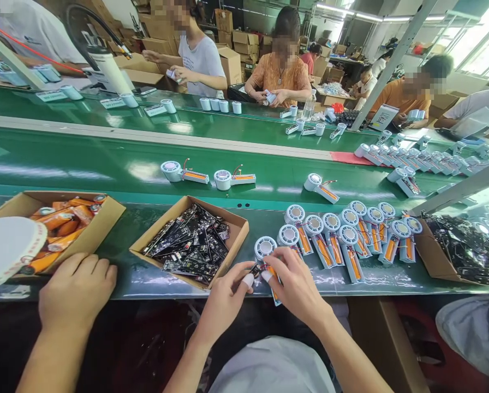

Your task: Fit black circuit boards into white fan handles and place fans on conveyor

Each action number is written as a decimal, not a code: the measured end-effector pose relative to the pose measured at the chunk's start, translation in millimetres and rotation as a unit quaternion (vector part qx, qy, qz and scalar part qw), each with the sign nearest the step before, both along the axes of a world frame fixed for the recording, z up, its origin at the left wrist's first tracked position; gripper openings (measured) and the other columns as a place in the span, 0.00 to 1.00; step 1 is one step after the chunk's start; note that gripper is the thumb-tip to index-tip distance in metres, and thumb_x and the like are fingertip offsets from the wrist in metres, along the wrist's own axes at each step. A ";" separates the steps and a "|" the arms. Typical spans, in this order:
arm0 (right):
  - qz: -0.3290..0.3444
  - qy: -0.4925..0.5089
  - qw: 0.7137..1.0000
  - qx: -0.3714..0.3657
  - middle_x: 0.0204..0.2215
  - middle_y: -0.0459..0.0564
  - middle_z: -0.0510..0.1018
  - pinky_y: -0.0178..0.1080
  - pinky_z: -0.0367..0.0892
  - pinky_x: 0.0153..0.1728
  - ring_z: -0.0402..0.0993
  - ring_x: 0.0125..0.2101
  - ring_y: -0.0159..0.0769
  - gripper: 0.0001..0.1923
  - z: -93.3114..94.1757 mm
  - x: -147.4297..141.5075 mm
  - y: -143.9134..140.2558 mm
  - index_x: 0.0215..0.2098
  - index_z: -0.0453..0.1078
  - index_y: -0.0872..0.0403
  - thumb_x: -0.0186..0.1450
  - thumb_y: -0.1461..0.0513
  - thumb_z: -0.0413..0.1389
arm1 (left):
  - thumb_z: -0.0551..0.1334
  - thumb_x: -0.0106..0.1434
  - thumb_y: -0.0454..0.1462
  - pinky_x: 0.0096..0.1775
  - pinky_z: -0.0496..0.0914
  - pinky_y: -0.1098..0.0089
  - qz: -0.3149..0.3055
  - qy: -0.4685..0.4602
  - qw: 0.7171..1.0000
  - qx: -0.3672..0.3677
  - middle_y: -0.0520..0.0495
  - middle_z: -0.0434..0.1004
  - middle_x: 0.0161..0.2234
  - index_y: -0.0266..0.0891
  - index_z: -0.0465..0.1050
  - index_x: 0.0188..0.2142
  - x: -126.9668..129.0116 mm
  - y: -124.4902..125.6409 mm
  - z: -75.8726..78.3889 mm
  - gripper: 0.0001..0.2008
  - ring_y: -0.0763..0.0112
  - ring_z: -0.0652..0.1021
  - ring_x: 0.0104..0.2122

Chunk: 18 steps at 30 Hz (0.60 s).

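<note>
White round head with an orange pack trailing behind: small fan part (264, 248), with a little black board (256, 269) at its near end. Sits over the near edge of the green table (154, 281), just right of the cardboard box (238, 234) of black boards. Pinched from both sides: left hand (222, 305) nipping the board end between thumb and white-capped fingertips (248, 280), right hand (297, 284) closed over the orange pack from above.

Risks, by the look of it, pulling the board off its thin leads with too hard a tug. Risks also, with a slack pinch so near the edge, dropping the piece into the lap.

Beyond, a row of like parts (338, 237) lying side by side. Farther left, another person's hand (76, 289) resting flat by a second box (105, 218).
</note>
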State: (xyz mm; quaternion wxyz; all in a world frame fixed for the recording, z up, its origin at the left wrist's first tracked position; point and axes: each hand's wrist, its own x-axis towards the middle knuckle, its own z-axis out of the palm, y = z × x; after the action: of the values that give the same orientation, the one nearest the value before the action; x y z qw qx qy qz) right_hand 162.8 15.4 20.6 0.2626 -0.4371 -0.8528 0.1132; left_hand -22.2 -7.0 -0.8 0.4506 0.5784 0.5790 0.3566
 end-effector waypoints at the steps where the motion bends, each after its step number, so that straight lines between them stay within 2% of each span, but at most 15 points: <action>1: 0.018 -0.031 0.999 0.014 0.42 0.54 0.73 0.39 0.68 0.38 0.70 0.38 0.40 0.13 1.9 -0.9 -4.1 0.47 0.72 0.54 0.68 0.70 0.51 | 0.55 0.66 0.40 0.34 0.77 0.69 0.002 0.009 1.000 -0.003 0.47 0.84 0.34 0.38 0.72 0.53 0.0 -1.8 0.5 0.19 0.66 0.82 0.29; 4: 0.073 -0.126 0.989 0.035 0.37 0.53 0.72 0.37 0.65 0.32 0.67 0.32 0.38 0.09 -1.6 -4.2 -10.1 0.38 0.72 0.54 0.69 0.70 0.51 | 0.53 0.67 0.40 0.37 0.77 0.67 0.010 0.036 0.999 0.004 0.47 0.84 0.32 0.38 0.69 0.56 0.8 -6.4 1.2 0.20 0.65 0.83 0.31; 6: 0.083 -0.144 0.985 0.039 0.35 0.52 0.72 0.37 0.65 0.31 0.68 0.32 0.38 0.09 -9.3 -5.9 -8.4 0.33 0.71 0.54 0.69 0.70 0.53 | 0.51 0.68 0.41 0.38 0.77 0.66 0.011 0.046 0.999 0.014 0.47 0.84 0.33 0.39 0.68 0.57 1.8 -7.6 0.8 0.20 0.65 0.82 0.30; 8: 0.095 -0.094 0.991 0.022 0.36 0.52 0.74 0.37 0.66 0.34 0.70 0.33 0.37 0.10 -16.4 -6.1 -4.6 0.33 0.72 0.54 0.69 0.70 0.52 | 0.50 0.69 0.39 0.38 0.77 0.65 0.003 0.058 0.998 0.021 0.46 0.83 0.36 0.39 0.67 0.58 2.9 -7.2 -0.3 0.21 0.66 0.82 0.30; 10: 0.092 0.033 0.995 -0.038 0.40 0.53 0.77 0.37 0.69 0.38 0.73 0.38 0.37 0.11 -20.6 -5.1 -1.4 0.37 0.74 0.53 0.69 0.70 0.50 | 0.49 0.68 0.37 0.41 0.77 0.64 -0.002 0.081 0.996 0.040 0.44 0.83 0.39 0.40 0.67 0.59 4.1 -6.2 -1.8 0.21 0.64 0.83 0.34; 11: 0.073 0.111 0.987 -0.089 0.41 0.53 0.78 0.38 0.69 0.40 0.74 0.39 0.37 0.12 -21.6 -4.5 -0.4 0.38 0.75 0.53 0.70 0.68 0.50 | 0.49 0.67 0.36 0.44 0.77 0.63 -0.001 0.096 0.994 0.057 0.43 0.82 0.42 0.40 0.67 0.58 4.8 -6.0 -2.6 0.22 0.63 0.83 0.39; 12: 0.043 0.189 0.970 -0.147 0.40 0.52 0.79 0.38 0.70 0.40 0.75 0.39 0.37 0.11 -22.2 -4.0 0.1 0.39 0.76 0.53 0.70 0.66 0.51 | 0.49 0.67 0.34 0.47 0.76 0.62 -0.001 0.111 0.991 0.075 0.42 0.81 0.45 0.41 0.68 0.58 5.6 -6.2 -3.4 0.22 0.61 0.82 0.44; 14: -0.025 0.312 0.913 -0.260 0.34 0.50 0.81 0.37 0.71 0.36 0.76 0.34 0.36 0.09 -22.7 -4.0 0.6 0.39 0.77 0.53 0.69 0.61 0.54 | 0.49 0.66 0.32 0.51 0.74 0.61 -0.004 0.141 0.984 0.106 0.42 0.79 0.49 0.41 0.69 0.58 7.3 -8.3 -5.0 0.23 0.60 0.79 0.50; 16: -0.064 0.381 0.858 -0.337 0.29 0.48 0.80 0.36 0.70 0.32 0.74 0.29 0.35 0.11 -22.8 -4.9 1.3 0.38 0.78 0.53 0.66 0.56 0.57 | 0.48 0.66 0.30 0.47 0.76 0.64 -0.013 0.185 0.975 0.122 0.42 0.79 0.45 0.42 0.70 0.59 9.2 -12.5 -6.1 0.25 0.62 0.81 0.46; 18: -0.066 0.420 0.822 -0.378 0.28 0.47 0.79 0.35 0.69 0.31 0.72 0.29 0.34 0.13 -22.1 -5.9 2.7 0.36 0.79 0.54 0.64 0.53 0.60 | 0.47 0.66 0.28 0.37 0.76 0.69 -0.018 0.250 0.959 0.130 0.44 0.77 0.39 0.45 0.71 0.58 10.7 -17.7 -7.0 0.27 0.65 0.82 0.36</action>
State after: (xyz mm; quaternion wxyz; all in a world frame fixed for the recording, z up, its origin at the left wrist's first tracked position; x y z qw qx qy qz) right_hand 156.9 18.1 -1.4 0.4161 -0.4674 -0.5193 0.5820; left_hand -11.5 -24.8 -7.8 0.2184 0.7129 0.6115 0.2650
